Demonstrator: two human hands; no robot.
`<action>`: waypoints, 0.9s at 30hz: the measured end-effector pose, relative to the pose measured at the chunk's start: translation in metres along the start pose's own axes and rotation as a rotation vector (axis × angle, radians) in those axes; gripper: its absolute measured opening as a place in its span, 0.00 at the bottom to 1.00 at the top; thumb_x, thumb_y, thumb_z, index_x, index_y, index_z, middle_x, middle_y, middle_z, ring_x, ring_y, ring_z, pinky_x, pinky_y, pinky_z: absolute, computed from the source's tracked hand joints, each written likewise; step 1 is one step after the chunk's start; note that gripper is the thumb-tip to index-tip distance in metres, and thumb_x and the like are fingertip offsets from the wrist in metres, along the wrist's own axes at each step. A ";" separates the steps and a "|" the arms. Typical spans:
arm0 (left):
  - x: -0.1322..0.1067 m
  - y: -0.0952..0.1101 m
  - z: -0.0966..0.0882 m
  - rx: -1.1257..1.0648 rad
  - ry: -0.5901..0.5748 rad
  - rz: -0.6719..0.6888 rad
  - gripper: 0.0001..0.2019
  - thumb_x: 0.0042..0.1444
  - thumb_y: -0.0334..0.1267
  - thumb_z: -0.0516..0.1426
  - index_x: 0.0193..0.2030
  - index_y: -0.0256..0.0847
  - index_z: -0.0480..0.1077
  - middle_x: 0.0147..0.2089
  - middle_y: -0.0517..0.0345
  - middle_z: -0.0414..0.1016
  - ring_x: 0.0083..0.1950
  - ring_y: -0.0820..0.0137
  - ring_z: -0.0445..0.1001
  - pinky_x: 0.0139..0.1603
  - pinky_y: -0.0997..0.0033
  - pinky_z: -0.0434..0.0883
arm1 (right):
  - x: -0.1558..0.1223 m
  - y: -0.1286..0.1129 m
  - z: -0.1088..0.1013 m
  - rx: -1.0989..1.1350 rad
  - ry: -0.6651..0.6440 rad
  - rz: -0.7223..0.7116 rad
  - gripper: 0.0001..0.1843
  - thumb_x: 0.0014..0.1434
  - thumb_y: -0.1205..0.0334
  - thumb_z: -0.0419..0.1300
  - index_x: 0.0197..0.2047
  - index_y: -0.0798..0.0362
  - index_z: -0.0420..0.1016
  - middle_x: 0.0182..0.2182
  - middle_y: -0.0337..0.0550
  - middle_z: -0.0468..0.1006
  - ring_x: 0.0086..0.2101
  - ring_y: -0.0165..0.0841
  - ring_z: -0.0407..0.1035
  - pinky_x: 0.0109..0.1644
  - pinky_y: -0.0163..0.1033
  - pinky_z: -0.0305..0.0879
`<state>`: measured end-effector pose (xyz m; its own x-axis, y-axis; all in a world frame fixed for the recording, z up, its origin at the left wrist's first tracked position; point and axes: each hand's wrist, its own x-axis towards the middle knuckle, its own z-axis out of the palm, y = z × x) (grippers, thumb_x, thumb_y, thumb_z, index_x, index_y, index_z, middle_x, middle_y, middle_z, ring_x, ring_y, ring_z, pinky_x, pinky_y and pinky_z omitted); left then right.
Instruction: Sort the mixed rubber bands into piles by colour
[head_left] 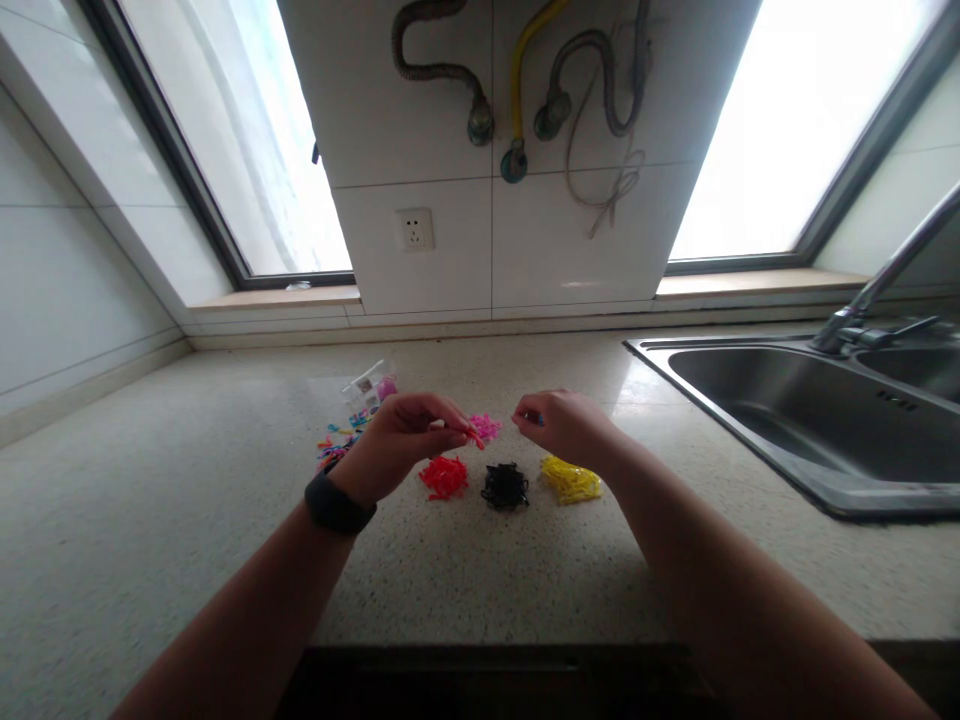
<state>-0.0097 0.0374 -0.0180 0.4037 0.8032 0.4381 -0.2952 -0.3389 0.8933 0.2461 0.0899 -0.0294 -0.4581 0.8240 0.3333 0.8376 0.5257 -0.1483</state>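
My left hand (pixel 412 432), with a dark band on its wrist, pinches a small thin red piece (pixel 477 438) between thumb and fingers. It hovers over the counter, just above the red pile (pixel 445 479) and beside the pink pile (pixel 486 428). My right hand (pixel 559 425) is closed, its fingertips pressed together. A speck of blue shows by its fingers, and I cannot tell whether it is held or lies behind. Below it sits a yellow pile (pixel 571 481). Between the hands, nearer me, lies a black pile (pixel 506 486) of similar small loop-like pieces.
Left of my left hand are scattered mixed-colour pieces (pixel 337 442) and a clear plastic bag (pixel 367 385) with something pink by it. A steel sink (pixel 750 420) with a faucet (pixel 877 275) is set into the speckled counter (pixel 225 520) at right. A tiled wall (pixel 540 240) stands behind.
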 end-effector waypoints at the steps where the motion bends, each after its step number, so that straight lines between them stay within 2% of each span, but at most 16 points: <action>1: 0.000 0.000 0.000 0.004 -0.005 0.011 0.06 0.52 0.28 0.68 0.34 0.42 0.79 0.36 0.59 0.80 0.31 0.80 0.72 0.31 0.81 0.69 | 0.000 0.000 0.000 -0.002 0.001 -0.001 0.09 0.60 0.57 0.58 0.35 0.47 0.80 0.29 0.39 0.81 0.29 0.31 0.69 0.30 0.36 0.49; 7: 0.000 0.001 -0.001 0.032 -0.018 0.047 0.09 0.52 0.24 0.67 0.35 0.43 0.79 0.37 0.61 0.81 0.34 0.80 0.74 0.35 0.81 0.71 | 0.000 0.000 0.000 -0.007 0.002 -0.003 0.09 0.60 0.57 0.58 0.35 0.47 0.80 0.29 0.38 0.81 0.29 0.31 0.69 0.30 0.37 0.49; 12: 0.000 0.001 -0.003 0.092 0.004 0.029 0.06 0.51 0.29 0.69 0.35 0.42 0.78 0.36 0.60 0.80 0.33 0.78 0.74 0.34 0.78 0.71 | 0.000 0.000 0.000 -0.009 0.004 -0.002 0.10 0.61 0.57 0.58 0.35 0.47 0.80 0.29 0.39 0.81 0.29 0.31 0.69 0.30 0.37 0.49; 15: 0.000 0.004 -0.009 0.302 -0.025 -0.019 0.05 0.53 0.35 0.68 0.36 0.40 0.78 0.35 0.57 0.79 0.35 0.75 0.73 0.36 0.75 0.70 | 0.000 -0.001 -0.002 0.001 -0.012 0.002 0.09 0.61 0.57 0.58 0.35 0.47 0.80 0.29 0.39 0.81 0.30 0.31 0.70 0.30 0.36 0.49; 19: -0.001 0.006 -0.025 0.718 -0.139 -0.127 0.08 0.56 0.41 0.66 0.38 0.39 0.80 0.31 0.58 0.76 0.30 0.75 0.68 0.31 0.75 0.65 | 0.000 -0.002 -0.004 -0.005 -0.030 0.020 0.10 0.60 0.57 0.58 0.36 0.47 0.80 0.30 0.39 0.82 0.30 0.32 0.70 0.30 0.37 0.50; 21: 0.000 0.003 -0.034 0.850 -0.186 -0.176 0.09 0.57 0.43 0.65 0.39 0.40 0.81 0.31 0.58 0.76 0.30 0.75 0.67 0.30 0.75 0.63 | 0.000 -0.002 -0.005 -0.011 -0.036 0.026 0.10 0.61 0.57 0.58 0.36 0.47 0.81 0.30 0.40 0.82 0.30 0.32 0.70 0.30 0.37 0.50; 27: -0.001 -0.008 -0.048 0.896 -0.312 -0.242 0.08 0.59 0.41 0.62 0.40 0.42 0.81 0.35 0.56 0.81 0.35 0.72 0.73 0.35 0.74 0.66 | 0.000 -0.002 -0.004 -0.022 -0.036 0.022 0.10 0.61 0.57 0.58 0.36 0.46 0.80 0.31 0.39 0.82 0.31 0.32 0.71 0.31 0.37 0.50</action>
<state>-0.0492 0.0634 -0.0305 0.6159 0.7779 0.1243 0.5405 -0.5321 0.6517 0.2455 0.0879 -0.0255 -0.4493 0.8427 0.2966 0.8539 0.5027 -0.1347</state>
